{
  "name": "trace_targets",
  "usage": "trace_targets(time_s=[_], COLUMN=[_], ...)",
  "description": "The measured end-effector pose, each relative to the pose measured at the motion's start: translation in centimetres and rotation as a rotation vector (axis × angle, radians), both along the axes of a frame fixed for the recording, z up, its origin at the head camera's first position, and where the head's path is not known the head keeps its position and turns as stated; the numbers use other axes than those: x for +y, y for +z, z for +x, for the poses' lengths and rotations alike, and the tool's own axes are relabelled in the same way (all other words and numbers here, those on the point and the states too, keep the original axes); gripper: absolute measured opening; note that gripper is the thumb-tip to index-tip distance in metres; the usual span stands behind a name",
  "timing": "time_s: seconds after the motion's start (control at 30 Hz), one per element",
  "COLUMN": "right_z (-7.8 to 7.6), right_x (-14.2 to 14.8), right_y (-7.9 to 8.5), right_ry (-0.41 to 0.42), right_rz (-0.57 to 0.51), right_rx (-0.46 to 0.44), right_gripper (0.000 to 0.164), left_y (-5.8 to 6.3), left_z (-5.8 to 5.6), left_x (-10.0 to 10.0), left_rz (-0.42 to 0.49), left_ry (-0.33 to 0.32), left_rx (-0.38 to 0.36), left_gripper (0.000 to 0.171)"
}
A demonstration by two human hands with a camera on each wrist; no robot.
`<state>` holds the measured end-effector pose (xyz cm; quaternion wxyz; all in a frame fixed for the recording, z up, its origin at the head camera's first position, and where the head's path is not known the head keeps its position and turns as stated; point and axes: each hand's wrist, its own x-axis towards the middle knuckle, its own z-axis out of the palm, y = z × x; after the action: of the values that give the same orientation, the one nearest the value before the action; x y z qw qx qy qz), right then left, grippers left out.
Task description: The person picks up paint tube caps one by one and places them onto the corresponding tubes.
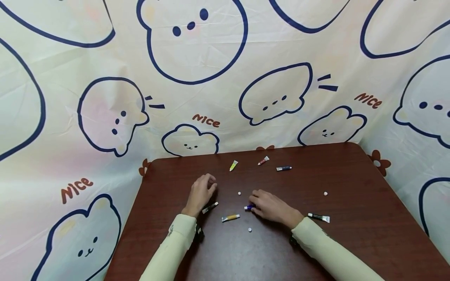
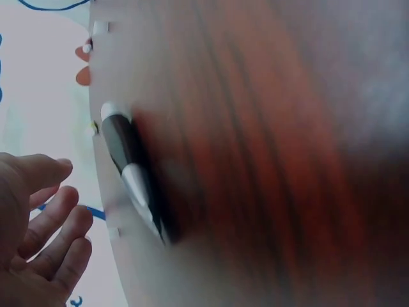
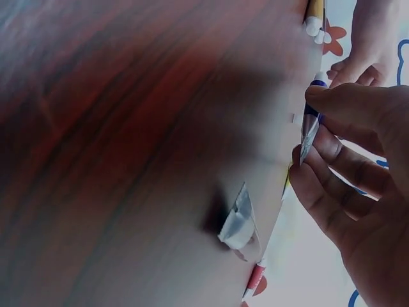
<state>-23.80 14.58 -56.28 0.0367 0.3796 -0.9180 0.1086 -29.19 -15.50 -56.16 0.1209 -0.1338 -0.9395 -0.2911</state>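
My right hand [image 1: 272, 207] pinches a small blue paint tube [image 1: 249, 207] between thumb and fingers, its white cap pointing left. In the right wrist view the blue tube [image 3: 311, 115] shows a flat silver tail below the thumb. My left hand [image 1: 201, 194] is over the left part of the table with loosely bent fingers and nothing in them. Beside its wrist lies a dark paint tube [image 1: 210, 207], which the left wrist view shows as a black tube [image 2: 131, 157] with a white cap. An ochre paint tube [image 1: 230, 218] lies between the two hands.
Toward the table's far edge lie a yellow tube [image 1: 233, 166], a red tube [image 1: 263, 160] and a dark blue tube [image 1: 284, 168]. A black tube [image 1: 318, 217] lies by the right sleeve. Small white pieces [image 1: 250, 230] are scattered about. A printed cloth [image 1: 225, 97] hangs behind the table.
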Motion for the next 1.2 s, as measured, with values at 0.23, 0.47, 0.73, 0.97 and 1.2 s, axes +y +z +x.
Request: trace_targets(time_s=[0.23,0.47,0.73,0.97,1.2], right_z=[-0.1,-0.2,-0.2,-0.1,-0.1], right_x=[-0.1,-0.2,-0.4,-0.5,-0.5], right_y=[-0.5,-1.0,-1.2,-1.1,-0.7], right_ry=[0.009,0.024,0.044,0.034,0.031], right_rz=[0.0,-0.011,-0.008,-0.001,0.001], right_rx=[0.003,0.018,0.024,-0.007,-0.027], right_gripper=[0.019,0.018,0.015,0.016,0.02], left_y=[-0.3,-0.3,-0.6,-0.7,-0.6], left_z=[-1.0,-1.6,-2.3,-2.7,-2.9], left_x=[-0.8,-1.4,-1.7,-1.6,-1.6], left_rz=[-0.02,-0.026,-0.061,-0.086,-0.098], left_ry=[0.052,0.077,0.096,0.111,0.116], left_rx=[-0.026,-0.058,-0.072,-0.081,-0.088], left_gripper=[0.023,0.026,0.027,0.027,0.027])
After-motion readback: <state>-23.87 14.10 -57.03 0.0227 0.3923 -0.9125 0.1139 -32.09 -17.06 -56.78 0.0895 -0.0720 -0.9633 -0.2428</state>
